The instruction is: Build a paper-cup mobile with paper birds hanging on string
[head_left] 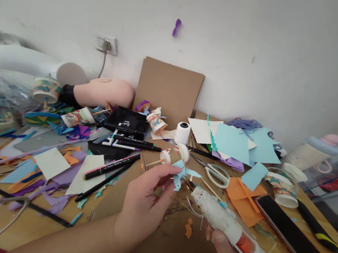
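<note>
Pinched between the thumb and fingers of my left hand is a folded light-blue paper piece. My right hand grips a white hot glue gun, its nozzle pointing at the paper piece from close by; whether they touch I cannot tell. Just behind my left fingers lies a patterned paper cup on its side, with a thin wooden stick near it. Under both hands spreads a sheet of brown cardboard, marked with stains and an orange paper scrap.
Scissors, orange paper, a phone and a cutter lie on the right. A thread spool stands behind. Markers and paper scraps cover the left. A cable crosses the left front.
</note>
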`<state>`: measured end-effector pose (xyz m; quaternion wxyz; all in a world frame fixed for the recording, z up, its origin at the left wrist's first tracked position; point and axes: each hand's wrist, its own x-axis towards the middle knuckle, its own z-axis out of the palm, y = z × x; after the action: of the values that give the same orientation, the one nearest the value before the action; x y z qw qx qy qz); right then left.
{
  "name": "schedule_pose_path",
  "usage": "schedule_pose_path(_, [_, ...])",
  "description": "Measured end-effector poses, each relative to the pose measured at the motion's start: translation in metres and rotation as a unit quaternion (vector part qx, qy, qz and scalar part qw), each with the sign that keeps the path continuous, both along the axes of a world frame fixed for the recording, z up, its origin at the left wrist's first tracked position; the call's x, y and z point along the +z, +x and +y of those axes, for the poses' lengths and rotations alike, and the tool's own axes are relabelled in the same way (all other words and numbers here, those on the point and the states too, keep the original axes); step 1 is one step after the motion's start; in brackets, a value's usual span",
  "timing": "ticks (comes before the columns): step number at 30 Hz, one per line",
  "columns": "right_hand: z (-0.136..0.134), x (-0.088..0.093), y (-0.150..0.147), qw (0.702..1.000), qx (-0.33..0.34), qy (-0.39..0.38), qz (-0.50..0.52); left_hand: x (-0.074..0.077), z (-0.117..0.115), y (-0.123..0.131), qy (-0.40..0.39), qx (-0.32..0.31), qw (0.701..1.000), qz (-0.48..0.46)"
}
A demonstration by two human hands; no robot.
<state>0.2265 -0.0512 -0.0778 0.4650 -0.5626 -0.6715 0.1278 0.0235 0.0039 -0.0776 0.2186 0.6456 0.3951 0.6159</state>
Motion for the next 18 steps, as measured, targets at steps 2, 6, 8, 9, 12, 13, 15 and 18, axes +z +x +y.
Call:
schedule_pose_path(2, [-0.001, -0.001, -0.003, 0.999, -0.034, -0.005, 0.014, 0.001, 0.000, 0.001, -0.003, -0.001, 1.000, -0.003])
schedule_pose_path(6, [-0.002, 0.002, -0.011, 0.995, -0.064, -0.042, 0.058, 0.001, 0.000, 0.001, -0.007, -0.002, 1.000, -0.003])
schedule_pose_path(8, [-0.001, 0.002, -0.010, 0.996, -0.049, -0.048, 0.051, 0.001, 0.001, 0.001, -0.005, -0.001, 1.000, 0.000])
schedule_pose_path(9, [-0.001, 0.002, -0.009, 0.997, -0.033, -0.050, 0.047, 0.001, 0.001, 0.000, -0.004, 0.000, 1.000, 0.001])
schedule_pose_path(12, [0.002, 0.001, -0.002, 0.998, -0.018, -0.048, 0.044, 0.001, 0.000, 0.000, -0.002, 0.001, 1.000, 0.006])
schedule_pose_path(13, [0.002, 0.000, -0.001, 0.998, -0.019, -0.042, 0.040, 0.001, 0.000, 0.000, -0.003, 0.001, 1.000, 0.008])
schedule_pose_path(15, [0.003, -0.001, 0.001, 0.999, -0.015, -0.022, 0.023, 0.000, 0.000, 0.000, -0.004, 0.002, 1.000, 0.008])
schedule_pose_path(18, [0.004, 0.000, 0.001, 1.000, 0.016, 0.009, -0.013, 0.000, 0.001, 0.000, -0.002, 0.005, 1.000, 0.006])
